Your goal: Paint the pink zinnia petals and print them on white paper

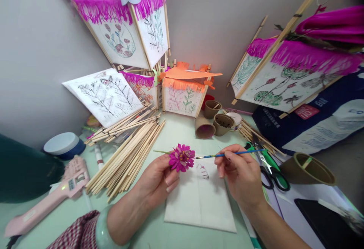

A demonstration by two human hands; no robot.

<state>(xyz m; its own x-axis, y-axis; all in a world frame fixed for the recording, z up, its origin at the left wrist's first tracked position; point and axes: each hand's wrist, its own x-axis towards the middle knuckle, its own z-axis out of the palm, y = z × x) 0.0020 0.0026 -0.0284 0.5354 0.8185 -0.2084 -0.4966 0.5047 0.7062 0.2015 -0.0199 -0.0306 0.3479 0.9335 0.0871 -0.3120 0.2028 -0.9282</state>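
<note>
My left hand (159, 179) pinches a magenta flower (182, 158) with its green stem pointing left. In my right hand (241, 171) is a thin blue paintbrush (218, 155), held almost level, its tip at the flower's right edge. Below both hands lies a white sheet (199, 207) that bears a few dark purple printed marks (203, 171) near its top. My left fingers are closed round the flower's base, and those of my right hand are closed round the brush handle.
Wooden sticks (127, 162) and a pink glue gun (68, 184) lie at left. Scissors (271, 169), a brown pot (308, 169) and a black flat object (321, 222) are at right. Behind stand small pots (205, 128) and paper lanterns (183, 99).
</note>
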